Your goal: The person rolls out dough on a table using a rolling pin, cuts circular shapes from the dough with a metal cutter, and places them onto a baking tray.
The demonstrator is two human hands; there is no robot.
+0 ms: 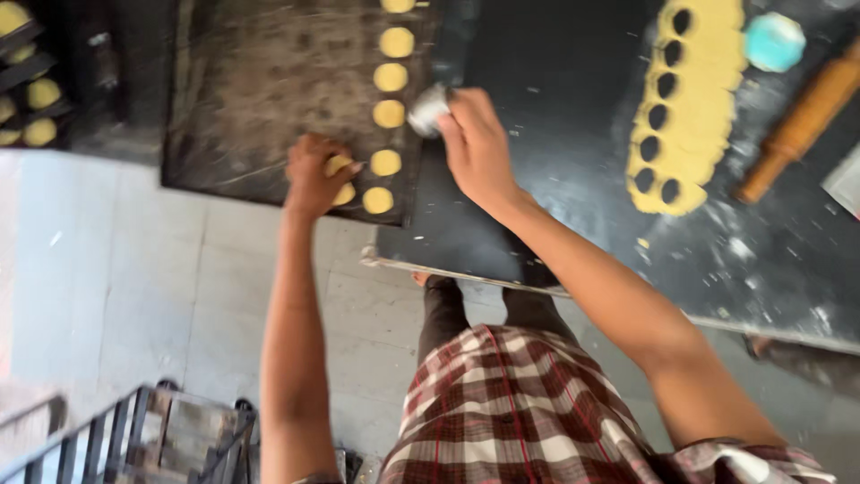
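My left hand (313, 175) rests on the dark baking tray (260, 90), its fingers closed on a round yellow dough disc (339, 167). A second disc (344, 194) lies just under the hand. A column of several dough discs (389, 115) runs along the tray's right side. My right hand (475, 143) grips a small round metal cutter (427, 109) at the tray's right edge, beside that column. Farther right on the black table (555, 179) lies a rolled yellow dough sheet (685, 103) with several round holes cut along its left side.
A wooden rolling pin (797, 125) lies at the right, with a small turquoise round object (774, 41) above it. A rack at the far left holds more dough pieces (36, 94). A metal frame (134, 439) stands on the tiled floor at lower left.
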